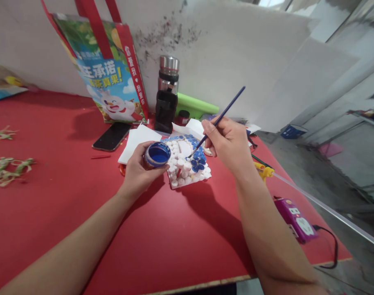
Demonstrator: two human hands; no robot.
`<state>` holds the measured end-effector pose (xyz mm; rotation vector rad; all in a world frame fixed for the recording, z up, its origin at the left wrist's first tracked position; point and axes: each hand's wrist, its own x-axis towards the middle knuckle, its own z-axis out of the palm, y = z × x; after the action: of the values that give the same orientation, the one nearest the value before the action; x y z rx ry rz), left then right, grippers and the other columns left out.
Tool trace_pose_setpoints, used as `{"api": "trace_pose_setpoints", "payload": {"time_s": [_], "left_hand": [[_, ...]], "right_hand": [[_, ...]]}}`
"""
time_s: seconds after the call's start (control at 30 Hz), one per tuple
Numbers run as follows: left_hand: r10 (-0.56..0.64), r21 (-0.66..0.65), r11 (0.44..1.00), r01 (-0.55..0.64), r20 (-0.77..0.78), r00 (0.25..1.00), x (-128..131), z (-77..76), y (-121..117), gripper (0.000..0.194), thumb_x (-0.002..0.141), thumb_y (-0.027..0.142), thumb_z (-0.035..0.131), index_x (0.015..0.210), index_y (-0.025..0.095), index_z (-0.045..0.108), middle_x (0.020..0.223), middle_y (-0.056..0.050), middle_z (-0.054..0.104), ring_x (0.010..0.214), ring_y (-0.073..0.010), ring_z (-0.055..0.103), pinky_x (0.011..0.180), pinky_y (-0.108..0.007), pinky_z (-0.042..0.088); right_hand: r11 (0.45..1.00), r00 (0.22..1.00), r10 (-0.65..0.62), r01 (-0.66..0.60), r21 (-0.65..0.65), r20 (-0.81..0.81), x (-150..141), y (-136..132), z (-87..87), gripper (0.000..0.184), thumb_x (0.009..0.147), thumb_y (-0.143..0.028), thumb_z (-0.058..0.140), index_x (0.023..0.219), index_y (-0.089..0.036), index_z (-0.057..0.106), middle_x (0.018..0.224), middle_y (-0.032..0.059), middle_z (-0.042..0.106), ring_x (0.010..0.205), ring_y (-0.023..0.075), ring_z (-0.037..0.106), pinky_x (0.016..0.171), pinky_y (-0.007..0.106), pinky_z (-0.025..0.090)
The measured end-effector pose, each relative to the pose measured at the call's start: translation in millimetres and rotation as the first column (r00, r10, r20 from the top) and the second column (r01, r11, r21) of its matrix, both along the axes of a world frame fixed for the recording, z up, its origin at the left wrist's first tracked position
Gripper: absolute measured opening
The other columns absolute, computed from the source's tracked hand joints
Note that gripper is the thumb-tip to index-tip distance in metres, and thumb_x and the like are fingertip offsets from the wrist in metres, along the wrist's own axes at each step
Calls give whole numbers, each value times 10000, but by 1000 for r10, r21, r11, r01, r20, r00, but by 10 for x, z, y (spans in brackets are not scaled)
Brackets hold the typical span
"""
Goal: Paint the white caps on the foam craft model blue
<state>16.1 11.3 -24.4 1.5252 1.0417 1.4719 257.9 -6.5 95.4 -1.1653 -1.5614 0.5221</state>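
My left hand (pixel 140 166) is wrapped round a small open jar of blue paint (pixel 158 155), tilted toward me. Between the fingers of my right hand (pixel 228 141) is a paintbrush (pixel 228 107) with a dark blue handle. Its bristles meet or hover just over a board covered in small round pieces (pixel 180 167); I cannot tell if they touch. Pieces along the board's back and right side are blue, several of them dark and glossy, while those at the front and left are white. A smooth white patch (pixel 184 148) lies near its middle.
On the red table (pixel 181 237) stand a carrier bag (pixel 113 78) and a dark bottle (pixel 167 96), behind a phone (pixel 112 136). White paper (pixel 138 143) lies beside the board. A yellow glue gun (pixel 263 170) and purple power socket (pixel 297 221) sit right, near the edge.
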Motion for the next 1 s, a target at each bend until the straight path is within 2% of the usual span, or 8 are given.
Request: {"api": "trace_pose_setpoints", "payload": {"time_s": [0.3, 0.53, 0.7, 0.83, 1.0], "left_hand": [[-10, -5, 1000, 10, -4, 1000, 0, 17, -12, 708, 681, 333, 1001, 1298, 217, 674, 1291, -103, 788, 1191, -315, 763, 1065, -475, 626], [-7, -11, 1000, 7, 16, 1000, 9, 11, -10, 729, 663, 336, 1007, 1301, 220, 674, 1289, -105, 780, 1197, -319, 761, 1078, -488, 632], [-11, -4, 1000, 11, 11, 1000, 4, 31, -22, 705, 682, 323, 1011, 1291, 225, 671, 1313, -107, 777, 1218, -318, 761, 1095, -488, 634], [-12, -6, 1000, 12, 18, 1000, 2, 32, -21, 712, 674, 326, 1016, 1291, 229, 673, 1320, -106, 774, 1237, -325, 758, 1106, -491, 633], [-4, -10, 1000, 4, 2, 1000, 3, 46, -29, 712, 681, 334, 1012, 1296, 222, 673, 1301, -107, 780, 1216, -324, 759, 1098, -492, 631]], "right_hand": [[1000, 1000, 1, -1, 14, 24, 13, -9, 7, 563, 996, -746, 742, 771, -245, 616, 595, -25, 631, 549, 133, 577, 531, 289, 418], [998, 998, -55, 54, 16, 41, 25, -27, 31, 478, 1044, -619, 745, 783, -235, 630, 580, -34, 641, 507, 114, 547, 522, 283, 394], [1000, 998, -27, 28, -11, 49, 17, -47, 51, 528, 1010, -694, 756, 771, -242, 620, 576, -33, 634, 518, 120, 552, 508, 282, 381], [998, 997, -57, 57, -10, 47, 19, -67, 65, 525, 1015, -700, 747, 785, -244, 628, 590, -25, 641, 516, 123, 546, 496, 285, 370], [1000, 998, -22, 22, -7, 53, 6, -70, 56, 548, 998, -727, 753, 774, -244, 620, 603, -21, 630, 555, 132, 550, 514, 288, 386]]}}
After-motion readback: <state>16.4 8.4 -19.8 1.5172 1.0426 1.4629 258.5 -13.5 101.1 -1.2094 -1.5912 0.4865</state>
